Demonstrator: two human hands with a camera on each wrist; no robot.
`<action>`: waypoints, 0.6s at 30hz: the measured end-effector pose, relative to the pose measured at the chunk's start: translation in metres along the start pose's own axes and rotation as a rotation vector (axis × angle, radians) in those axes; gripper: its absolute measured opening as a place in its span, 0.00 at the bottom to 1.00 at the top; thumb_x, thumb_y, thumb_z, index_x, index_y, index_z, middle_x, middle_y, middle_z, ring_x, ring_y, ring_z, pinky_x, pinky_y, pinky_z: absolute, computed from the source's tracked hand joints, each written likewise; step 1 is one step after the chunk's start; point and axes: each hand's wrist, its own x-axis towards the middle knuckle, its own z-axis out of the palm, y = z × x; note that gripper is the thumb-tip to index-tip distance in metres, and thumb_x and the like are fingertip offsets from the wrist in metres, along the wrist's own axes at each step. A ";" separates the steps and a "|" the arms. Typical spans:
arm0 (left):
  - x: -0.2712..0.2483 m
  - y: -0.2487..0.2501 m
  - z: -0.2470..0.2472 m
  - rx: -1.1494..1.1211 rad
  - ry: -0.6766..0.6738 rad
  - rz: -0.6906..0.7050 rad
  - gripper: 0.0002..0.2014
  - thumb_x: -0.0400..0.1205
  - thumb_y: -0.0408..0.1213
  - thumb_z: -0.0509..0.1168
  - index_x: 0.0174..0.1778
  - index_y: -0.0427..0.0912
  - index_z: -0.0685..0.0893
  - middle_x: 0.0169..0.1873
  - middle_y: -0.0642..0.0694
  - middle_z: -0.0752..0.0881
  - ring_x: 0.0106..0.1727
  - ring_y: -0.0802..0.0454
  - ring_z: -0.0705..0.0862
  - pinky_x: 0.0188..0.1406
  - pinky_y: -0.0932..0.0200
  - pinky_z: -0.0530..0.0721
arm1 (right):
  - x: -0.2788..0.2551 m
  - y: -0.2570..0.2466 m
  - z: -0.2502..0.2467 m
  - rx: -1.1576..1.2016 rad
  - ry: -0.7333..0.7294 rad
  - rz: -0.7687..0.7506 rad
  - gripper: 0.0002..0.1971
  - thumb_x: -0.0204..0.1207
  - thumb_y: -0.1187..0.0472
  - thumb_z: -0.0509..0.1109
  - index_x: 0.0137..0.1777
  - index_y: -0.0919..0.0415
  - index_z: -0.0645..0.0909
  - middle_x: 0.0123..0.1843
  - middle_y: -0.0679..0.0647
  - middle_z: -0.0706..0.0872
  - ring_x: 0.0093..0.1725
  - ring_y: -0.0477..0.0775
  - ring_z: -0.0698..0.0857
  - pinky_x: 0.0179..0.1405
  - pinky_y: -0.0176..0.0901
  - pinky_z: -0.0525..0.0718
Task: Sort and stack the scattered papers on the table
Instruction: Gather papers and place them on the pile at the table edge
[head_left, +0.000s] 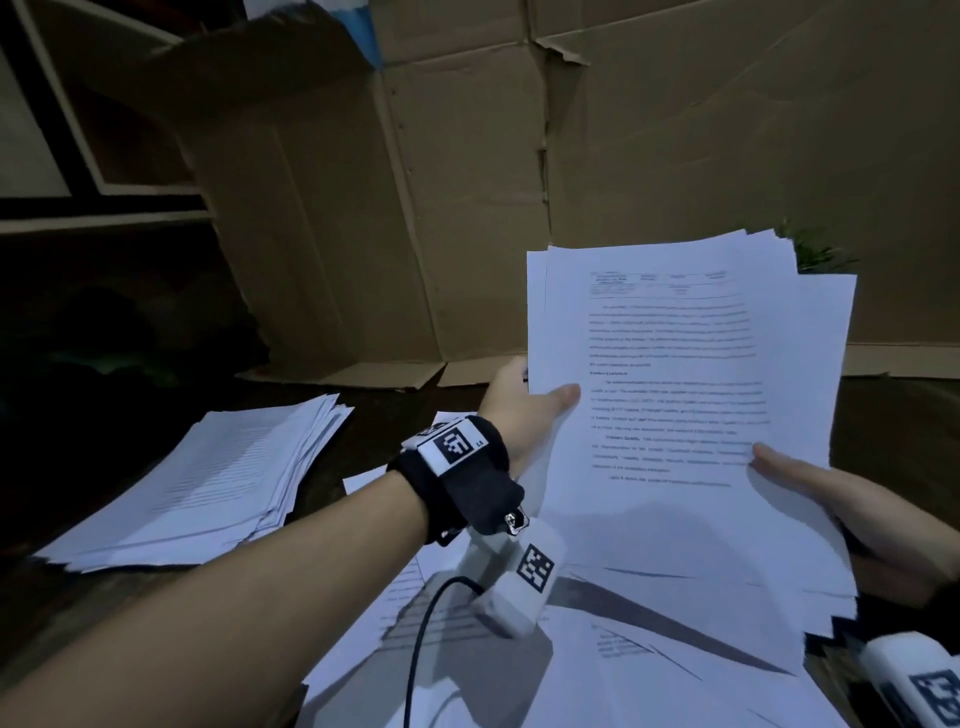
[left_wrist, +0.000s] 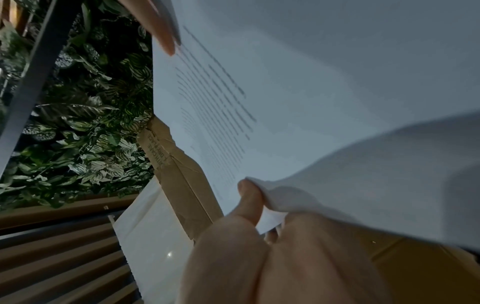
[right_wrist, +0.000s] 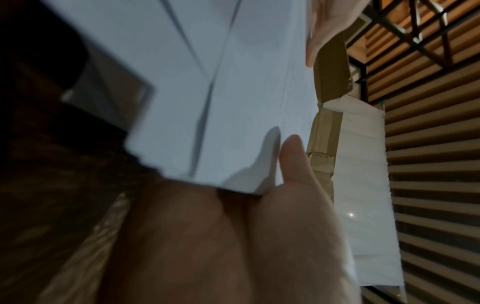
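White sheets already sit in a rough pile (head_left: 208, 478) at the bench's left; the left hand (head_left: 524, 410) pinches the left edge of a raised sheaf (head_left: 675, 395), thumb on its printed front page. The right hand (head_left: 852, 514) pinches its lower right edge. Gathering seems underway: next, square the fanned, uneven sheaf and collect the loose papers (head_left: 597, 670) beneath.

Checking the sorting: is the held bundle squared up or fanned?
Fanned. The bundle shows staggered edges at its top and right, with the left hand and right hand holding its sides.
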 end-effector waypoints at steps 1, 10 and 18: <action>-0.001 0.001 0.000 -0.012 0.012 -0.001 0.16 0.84 0.28 0.66 0.68 0.35 0.80 0.60 0.43 0.88 0.60 0.44 0.88 0.66 0.40 0.83 | 0.000 0.000 0.001 -0.039 -0.003 -0.014 0.19 0.80 0.56 0.66 0.70 0.57 0.82 0.64 0.62 0.89 0.60 0.71 0.89 0.58 0.70 0.86; -0.017 0.017 -0.020 0.224 -0.227 -0.172 0.19 0.84 0.35 0.67 0.71 0.44 0.75 0.60 0.44 0.87 0.53 0.44 0.87 0.44 0.53 0.89 | 0.006 -0.002 -0.002 -0.143 -0.023 -0.116 0.23 0.75 0.71 0.67 0.70 0.57 0.81 0.64 0.62 0.89 0.59 0.69 0.90 0.48 0.60 0.92; -0.028 -0.004 -0.095 1.043 -0.142 -0.455 0.30 0.81 0.51 0.71 0.76 0.44 0.71 0.66 0.45 0.78 0.59 0.49 0.80 0.49 0.59 0.79 | 0.017 0.000 -0.021 -0.105 0.041 -0.227 0.23 0.81 0.69 0.63 0.74 0.54 0.80 0.70 0.60 0.86 0.66 0.68 0.86 0.61 0.69 0.84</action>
